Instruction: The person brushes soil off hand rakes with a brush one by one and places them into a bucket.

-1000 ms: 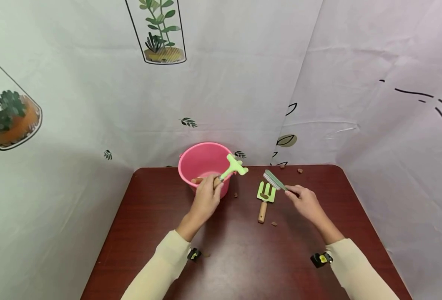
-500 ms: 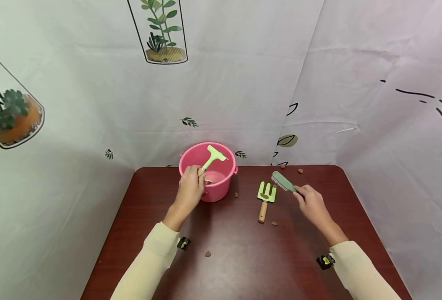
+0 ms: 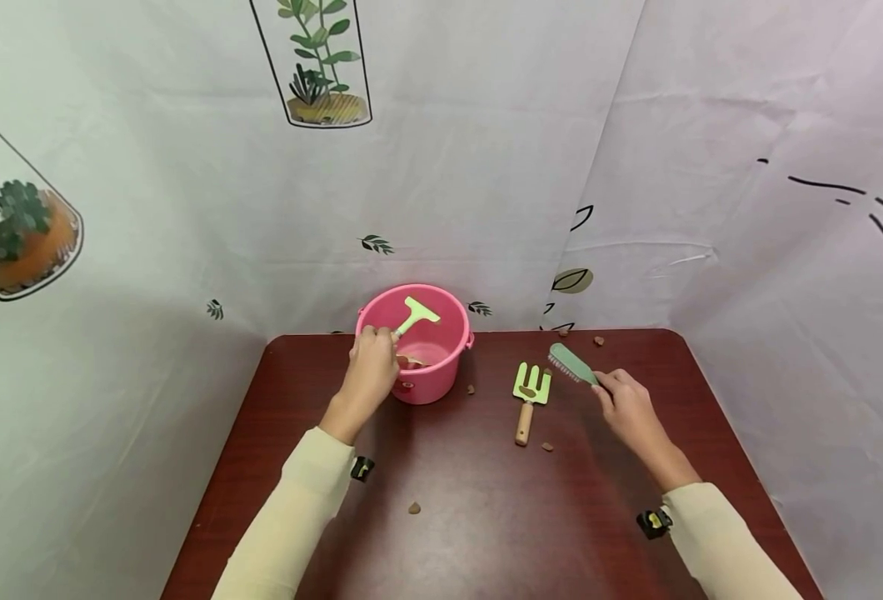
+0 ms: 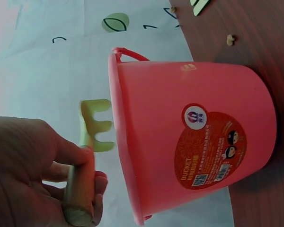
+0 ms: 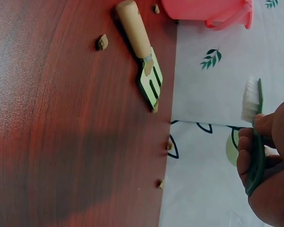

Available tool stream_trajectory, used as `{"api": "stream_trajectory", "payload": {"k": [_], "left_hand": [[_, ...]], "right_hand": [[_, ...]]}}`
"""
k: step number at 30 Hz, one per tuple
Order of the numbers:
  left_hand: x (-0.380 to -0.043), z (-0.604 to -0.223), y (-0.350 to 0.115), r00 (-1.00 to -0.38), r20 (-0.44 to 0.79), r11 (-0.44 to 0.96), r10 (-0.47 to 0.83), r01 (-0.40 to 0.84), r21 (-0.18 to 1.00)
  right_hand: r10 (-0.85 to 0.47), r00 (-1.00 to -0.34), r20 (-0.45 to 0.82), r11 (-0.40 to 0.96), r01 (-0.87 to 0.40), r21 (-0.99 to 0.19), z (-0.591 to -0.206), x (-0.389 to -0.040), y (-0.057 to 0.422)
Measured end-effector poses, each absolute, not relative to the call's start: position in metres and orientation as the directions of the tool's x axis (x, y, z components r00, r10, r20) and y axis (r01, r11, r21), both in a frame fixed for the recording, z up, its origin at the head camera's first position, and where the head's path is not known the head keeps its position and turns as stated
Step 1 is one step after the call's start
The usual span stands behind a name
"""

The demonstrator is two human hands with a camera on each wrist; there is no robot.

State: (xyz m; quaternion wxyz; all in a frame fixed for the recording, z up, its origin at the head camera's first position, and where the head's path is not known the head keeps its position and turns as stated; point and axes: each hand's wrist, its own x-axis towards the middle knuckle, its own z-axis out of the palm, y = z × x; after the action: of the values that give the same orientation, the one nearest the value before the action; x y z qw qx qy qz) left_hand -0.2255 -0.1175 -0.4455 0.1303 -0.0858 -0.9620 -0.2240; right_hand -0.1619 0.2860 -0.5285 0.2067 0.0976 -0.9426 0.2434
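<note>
White printed cloth (image 3: 486,167) behind dark red table (image 3: 479,525). Left hand (image 3: 366,372), fingers curled round wooden handle of green rake (image 3: 417,312), its head over mouth of pink bucket (image 3: 432,385). Next, green fork (image 3: 529,400) flat, brown lump (image 3: 527,392) on it. Then green brush (image 3: 572,362), raised off table, right hand (image 3: 631,407) gripping its handle.

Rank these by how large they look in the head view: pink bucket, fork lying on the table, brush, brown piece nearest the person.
1. Pink bucket
2. Fork
3. Brush, judged by its visible part; the right hand hides some handle
4. Brown piece
</note>
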Motion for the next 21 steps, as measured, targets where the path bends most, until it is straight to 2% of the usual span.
{"api": "stream_trajectory", "payload": {"k": [13, 21], "left_hand": [[-0.250, -0.442, -0.117, -0.951, 0.165, 0.923, 0.262, 0.297, 0.246], [-0.265, -0.447, -0.112, -0.955, 0.082, 0.929, 0.284, 0.295, 0.225]], "right_hand": [[-0.082, -0.898, 0.433, 0.871, -0.276, -0.406, -0.531, -0.161, 0.294], [-0.094, -0.882, 0.461, 0.877, -0.293, -0.380, -0.534, -0.161, 0.294]]}}
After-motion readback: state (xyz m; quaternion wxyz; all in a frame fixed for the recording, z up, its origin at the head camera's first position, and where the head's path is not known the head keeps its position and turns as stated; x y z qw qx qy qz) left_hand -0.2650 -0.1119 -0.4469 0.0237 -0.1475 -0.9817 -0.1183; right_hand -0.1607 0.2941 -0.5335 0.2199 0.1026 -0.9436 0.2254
